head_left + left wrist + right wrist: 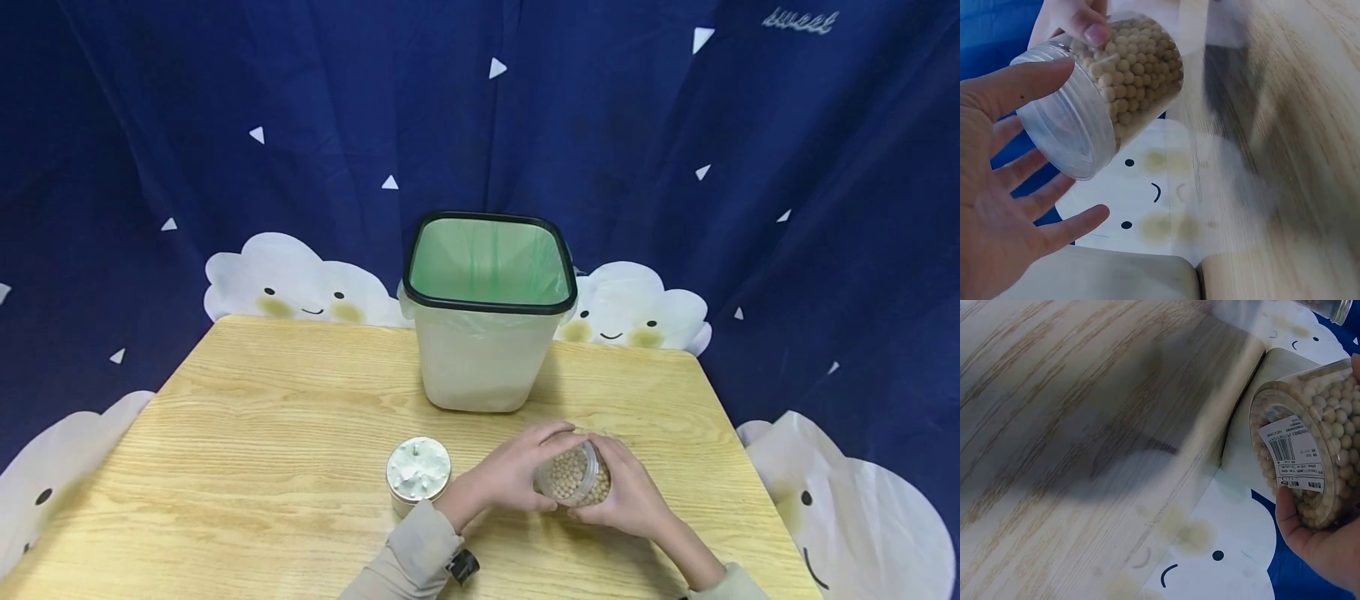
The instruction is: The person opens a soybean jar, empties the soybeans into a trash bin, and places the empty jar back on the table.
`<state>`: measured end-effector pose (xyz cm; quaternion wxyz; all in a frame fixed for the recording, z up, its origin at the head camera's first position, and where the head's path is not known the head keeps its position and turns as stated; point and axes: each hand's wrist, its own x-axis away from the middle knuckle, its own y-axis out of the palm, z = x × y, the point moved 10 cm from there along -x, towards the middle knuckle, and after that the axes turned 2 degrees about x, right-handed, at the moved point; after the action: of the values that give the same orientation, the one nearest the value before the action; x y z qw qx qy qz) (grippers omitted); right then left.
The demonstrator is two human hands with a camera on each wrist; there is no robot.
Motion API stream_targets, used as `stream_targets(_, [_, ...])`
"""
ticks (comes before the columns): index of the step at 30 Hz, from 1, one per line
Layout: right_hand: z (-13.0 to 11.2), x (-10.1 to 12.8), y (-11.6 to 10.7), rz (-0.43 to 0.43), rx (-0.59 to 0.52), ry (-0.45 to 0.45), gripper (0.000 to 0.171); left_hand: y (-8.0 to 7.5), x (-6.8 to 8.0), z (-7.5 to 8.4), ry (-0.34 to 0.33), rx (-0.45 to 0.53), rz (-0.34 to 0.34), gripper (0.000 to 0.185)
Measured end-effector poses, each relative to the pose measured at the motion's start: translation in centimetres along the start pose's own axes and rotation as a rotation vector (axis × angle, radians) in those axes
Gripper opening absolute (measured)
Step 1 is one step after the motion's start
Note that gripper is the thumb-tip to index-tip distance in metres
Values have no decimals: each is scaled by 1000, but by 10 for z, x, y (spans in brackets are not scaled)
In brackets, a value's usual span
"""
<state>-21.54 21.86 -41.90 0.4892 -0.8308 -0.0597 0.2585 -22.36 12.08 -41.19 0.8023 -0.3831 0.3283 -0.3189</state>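
A clear plastic jar (568, 477) full of small beige balls is held tilted between both hands, above the wooden table. My left hand (517, 468) is at its clear lid (1066, 119). In the left wrist view the thumb lies over the lid's edge and the fingers spread behind it. My right hand (626, 492) grips the jar's body. The right wrist view shows the jar's base with a white barcode label (1294, 453) and a fingertip against it. Beside my left wrist stands a round tin (418, 469) with a pale, foil-like top.
A white bin (483, 358) with a black rim and a green liner stands at the back of the wooden table (285, 433). Behind hangs a dark blue curtain (315, 100) with white clouds. At the right wrist view's top corner part of a clear container (1329, 307) shows.
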Motion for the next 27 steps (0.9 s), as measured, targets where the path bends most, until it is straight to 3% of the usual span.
stream_targets(6, [1, 0, -1, 11, 17, -3, 93, 1, 4, -14, -197, -1, 2, 92])
stream_targets(8, [0, 0, -1, 14, 14, -3, 92, -1, 5, -16, -225, -2, 14, 95])
stream_targets(10, [1, 0, -1, 9, 10, -1, 92, -2, 5, -14, -196, -2, 24, 98])
stream_targets(15, [2, 1, -1, -1, -2, 6, 96, -2, 1, 1, -7, -28, 13, 104])
stream_targets(17, [1, 1, -2, 1, -10, 5, 98, -1, 1, 4, 34, -37, 2, 104])
stream_targets(19, [0, 1, -2, 1, -14, 1, 98, 0, 1, 4, 28, -39, -2, 101])
stream_targets(25, [-1, 2, -2, 23, -6, -13, 93, -2, 3, -7, -126, -42, 10, 99])
stream_targets(27, [0, 3, -1, 23, 8, -9, 94, -1, 4, -9, -142, -37, 9, 103])
